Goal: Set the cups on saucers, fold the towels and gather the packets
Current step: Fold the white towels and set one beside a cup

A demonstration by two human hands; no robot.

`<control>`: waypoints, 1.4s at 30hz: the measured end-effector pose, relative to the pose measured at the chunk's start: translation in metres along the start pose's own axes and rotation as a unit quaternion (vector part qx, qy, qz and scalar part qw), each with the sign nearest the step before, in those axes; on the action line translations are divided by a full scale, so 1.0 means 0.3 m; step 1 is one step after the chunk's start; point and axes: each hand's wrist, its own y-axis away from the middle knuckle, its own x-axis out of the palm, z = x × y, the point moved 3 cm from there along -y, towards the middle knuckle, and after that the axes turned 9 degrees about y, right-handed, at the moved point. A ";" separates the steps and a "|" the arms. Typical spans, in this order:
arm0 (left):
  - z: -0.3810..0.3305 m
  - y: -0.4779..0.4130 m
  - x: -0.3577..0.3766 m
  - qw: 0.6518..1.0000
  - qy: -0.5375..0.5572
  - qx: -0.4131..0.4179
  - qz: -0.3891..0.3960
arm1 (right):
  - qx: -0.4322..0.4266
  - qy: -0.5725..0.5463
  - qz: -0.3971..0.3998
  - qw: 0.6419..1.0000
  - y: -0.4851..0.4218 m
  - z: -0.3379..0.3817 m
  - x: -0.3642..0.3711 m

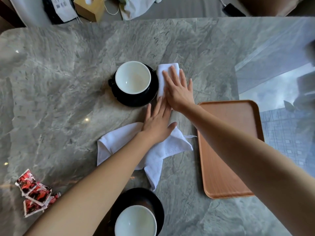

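Pressing flat, open right hand (pixel 177 89) on folded towel (pixel 167 72) right of far cup (pixel 133 77), long axis pointing away; open left hand (pixel 157 125) nearer unfolded towel (pixel 172 147).

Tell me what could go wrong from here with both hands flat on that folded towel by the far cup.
The folded towel lies right beside the far saucer; a sideways push from the right hand could nudge the far cup. The left hand and its forearm cross the loose towel, so pulling back may drag it toward the near cup.
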 end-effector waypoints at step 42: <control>0.290 0.434 -0.007 0.986 0.034 -0.113 -0.115 | 0.087 -0.247 -0.069 0.963 0.551 0.043 -0.015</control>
